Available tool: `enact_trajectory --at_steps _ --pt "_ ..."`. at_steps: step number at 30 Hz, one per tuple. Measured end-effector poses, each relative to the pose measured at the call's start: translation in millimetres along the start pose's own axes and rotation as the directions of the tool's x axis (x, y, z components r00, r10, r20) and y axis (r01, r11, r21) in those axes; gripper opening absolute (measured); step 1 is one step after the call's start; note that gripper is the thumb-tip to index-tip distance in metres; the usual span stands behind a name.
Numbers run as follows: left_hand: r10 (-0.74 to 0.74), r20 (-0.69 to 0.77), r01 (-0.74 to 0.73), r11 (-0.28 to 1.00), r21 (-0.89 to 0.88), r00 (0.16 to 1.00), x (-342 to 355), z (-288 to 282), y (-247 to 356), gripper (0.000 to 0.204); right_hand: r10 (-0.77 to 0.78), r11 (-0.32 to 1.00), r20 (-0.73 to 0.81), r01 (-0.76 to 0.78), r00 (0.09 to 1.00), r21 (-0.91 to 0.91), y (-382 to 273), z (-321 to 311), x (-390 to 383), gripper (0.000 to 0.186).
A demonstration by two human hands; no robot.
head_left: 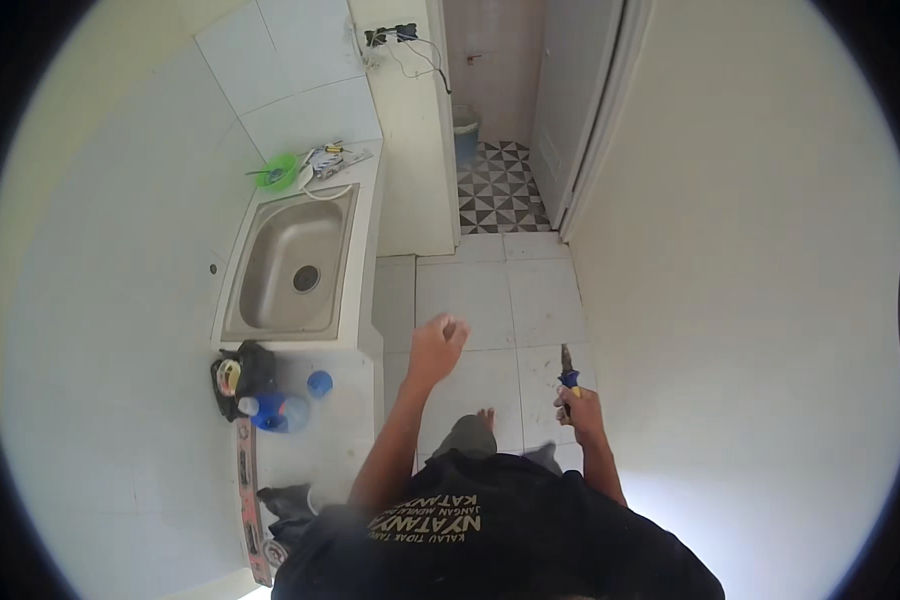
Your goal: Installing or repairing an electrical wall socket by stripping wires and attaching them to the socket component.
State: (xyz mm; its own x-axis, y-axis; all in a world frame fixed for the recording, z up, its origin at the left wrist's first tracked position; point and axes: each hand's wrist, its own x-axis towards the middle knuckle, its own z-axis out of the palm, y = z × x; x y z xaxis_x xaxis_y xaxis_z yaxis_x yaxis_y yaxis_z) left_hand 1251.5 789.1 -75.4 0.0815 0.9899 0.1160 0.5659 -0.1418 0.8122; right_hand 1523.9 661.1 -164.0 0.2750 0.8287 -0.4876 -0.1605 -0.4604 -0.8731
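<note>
Currently right hand (582,410) fisted round a blue-handled tool (568,372), tip pointing away from the person; left hand (437,345) loosely curled, holding nothing (raised over floor tiles (490,300)); steel sink (295,265) just left of it.

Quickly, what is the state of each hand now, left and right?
Left hand: loosely curled, raised over the floor, holding nothing visible.
Right hand: closed around a tool with a blue handle.
</note>
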Motion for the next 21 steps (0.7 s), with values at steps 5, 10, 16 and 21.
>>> enact_trajectory --at_steps 5,10,16,21 --pt "0.069 -0.054 -0.075 0.991 -0.113 0.996 136.0 -11.4 18.4 0.021 0.000 0.999 0.141 0.007 0.990 -0.044 -59.3 33.2 86.3 0.023" --pt "0.028 -0.096 -0.037 0.995 -0.094 0.995 232.5 -23.6 2.8 0.019 -0.011 0.991 0.256 0.045 0.967 -0.127 -120.6 68.0 183.6 0.022" --pt "0.065 -0.288 -0.060 0.998 0.027 0.956 338.0 -55.9 -25.7 0.017 -0.027 0.998 0.447 0.045 0.894 -0.031 -209.5 148.9 304.5 0.021" --pt "0.163 -0.363 -0.059 0.958 0.282 0.918 437.6 -102.8 -31.9 0.018 -0.156 0.965 0.560 0.247 0.814 -0.090 -292.4 235.8 380.9 0.018"
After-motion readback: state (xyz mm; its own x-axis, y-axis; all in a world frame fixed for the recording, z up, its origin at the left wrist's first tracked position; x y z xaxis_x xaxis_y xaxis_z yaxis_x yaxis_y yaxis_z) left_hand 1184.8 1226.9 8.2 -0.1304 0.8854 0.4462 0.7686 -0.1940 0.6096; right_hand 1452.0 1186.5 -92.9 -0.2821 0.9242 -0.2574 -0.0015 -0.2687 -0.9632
